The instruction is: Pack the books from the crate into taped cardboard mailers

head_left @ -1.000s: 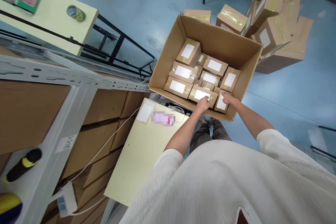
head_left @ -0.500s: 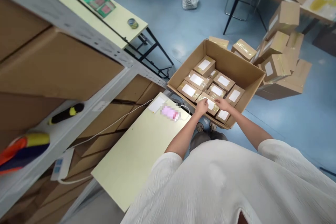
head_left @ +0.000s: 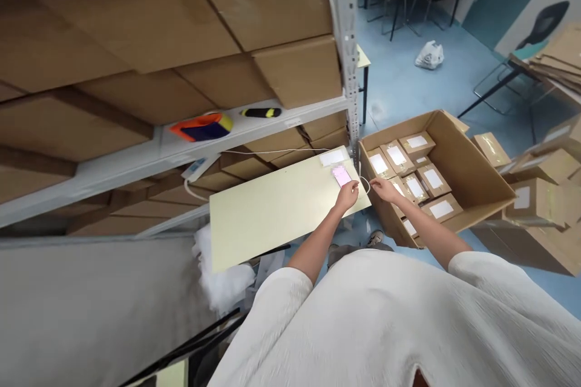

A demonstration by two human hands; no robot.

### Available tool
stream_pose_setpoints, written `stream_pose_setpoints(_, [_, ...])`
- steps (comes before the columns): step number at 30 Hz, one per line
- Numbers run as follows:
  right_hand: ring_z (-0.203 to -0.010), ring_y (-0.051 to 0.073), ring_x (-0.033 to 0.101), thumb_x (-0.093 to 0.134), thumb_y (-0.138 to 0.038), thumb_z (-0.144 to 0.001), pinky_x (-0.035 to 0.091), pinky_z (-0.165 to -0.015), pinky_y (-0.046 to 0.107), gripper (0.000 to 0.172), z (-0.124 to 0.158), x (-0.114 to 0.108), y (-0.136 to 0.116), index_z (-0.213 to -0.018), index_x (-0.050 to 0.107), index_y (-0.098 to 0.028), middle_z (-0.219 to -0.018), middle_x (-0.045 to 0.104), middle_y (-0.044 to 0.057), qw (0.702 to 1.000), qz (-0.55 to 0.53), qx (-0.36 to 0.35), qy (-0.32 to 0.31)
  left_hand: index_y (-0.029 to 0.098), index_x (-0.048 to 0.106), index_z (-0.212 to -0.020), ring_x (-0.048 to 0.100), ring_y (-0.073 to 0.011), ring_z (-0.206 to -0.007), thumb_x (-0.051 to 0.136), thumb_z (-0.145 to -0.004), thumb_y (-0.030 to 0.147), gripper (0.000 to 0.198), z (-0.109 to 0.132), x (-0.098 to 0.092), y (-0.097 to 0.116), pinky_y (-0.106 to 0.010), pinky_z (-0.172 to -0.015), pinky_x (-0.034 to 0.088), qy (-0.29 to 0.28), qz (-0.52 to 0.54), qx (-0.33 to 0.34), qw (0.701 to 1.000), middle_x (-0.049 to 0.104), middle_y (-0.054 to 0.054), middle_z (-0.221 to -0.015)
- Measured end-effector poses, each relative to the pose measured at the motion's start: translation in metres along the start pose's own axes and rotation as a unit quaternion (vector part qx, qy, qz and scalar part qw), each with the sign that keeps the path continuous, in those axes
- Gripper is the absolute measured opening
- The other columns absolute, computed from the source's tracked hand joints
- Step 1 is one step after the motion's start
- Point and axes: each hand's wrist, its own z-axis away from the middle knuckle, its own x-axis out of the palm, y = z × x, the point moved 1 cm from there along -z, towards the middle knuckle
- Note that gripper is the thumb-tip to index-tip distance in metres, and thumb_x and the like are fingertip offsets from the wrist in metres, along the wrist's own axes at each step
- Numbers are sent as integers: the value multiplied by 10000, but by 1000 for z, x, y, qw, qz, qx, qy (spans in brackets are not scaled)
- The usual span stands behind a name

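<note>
My left hand (head_left: 347, 195) hovers over the right end of the pale yellow table (head_left: 267, 205), beside the lower edge of a phone (head_left: 341, 176) with a pinkish lit screen. Its fingers are loosely bent and nothing shows in them. My right hand (head_left: 385, 190) reaches across the near left side of the large open carton (head_left: 481, 190), its fingertips close to a white cable (head_left: 365, 185). It too appears empty, fingers slightly apart; contact with the cable is unclear. Inside the carton lie several small taped boxes (head_left: 433, 178) with white labels.
A metal shelf (head_left: 290, 113) packed with brown cartons runs along the left, with a black-and-yellow tool (head_left: 261, 113) on it. More boxes (head_left: 535, 202) are stacked right of the carton. A white plastic bag (head_left: 429, 55) lies on the blue floor.
My view has swung left toward the shelf and table. My hands have moved from above the small boxes in the carton to its left side and the table end by the phone.
</note>
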Motion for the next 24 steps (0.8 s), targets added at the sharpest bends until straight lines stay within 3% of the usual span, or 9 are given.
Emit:
stream_pose_setpoints(5, [-1070,240,784,591,-155,-960,606,-1052,406,283,-12,64,-55,-1124,811,-219,-1149,843,85,997,37,-45,-53,183,772,-1316,763,-245,-1218,578,-1000,90,383,53,-57,-49,-394,-1130,589,54,13,-36,998,805,-122,-1335])
stream_pose_setpoints(11, [-1099,242,778,585,-146,-971,602,-1054,403,287,-16,160,-117,-1135,810,-215,-1189,837,104,989,51,-92,-106,184,771,-1297,773,-238,-1179,568,-989,84,382,122,-122,-115,-396,-1119,597,112,23,-65,991,812,-121,-1299])
stream_pose_setpoints(14, [-1088,222,780,580,-140,-981,600,-1041,375,279,-13,202,-141,-1129,802,-221,-1178,839,88,983,54,-105,-138,181,771,-1276,770,-236,-1182,567,-986,80,368,151,-142,-142,-398,-1126,593,137,25,-86,986,813,-124,-1288])
stream_pose_setpoints(18, [-1097,212,780,575,-132,-984,597,-1040,358,271,-11,241,-167,-1113,795,-224,-1193,841,82,969,75,-130,-196,194,769,-1270,774,-228,-1159,566,-981,81,371,185,-159,-165,-398,-1115,600,185,44,-116,975,815,-111,-1274])
stream_pose_setpoints(24, [-1098,235,778,583,-164,-969,604,-1047,394,274,-33,299,-218,-1120,802,-230,-1196,838,86,929,121,-192,-292,197,768,-1280,771,-219,-1156,567,-967,88,387,244,-190,-194,-398,-1119,605,299,77,-182,933,816,-102,-1266])
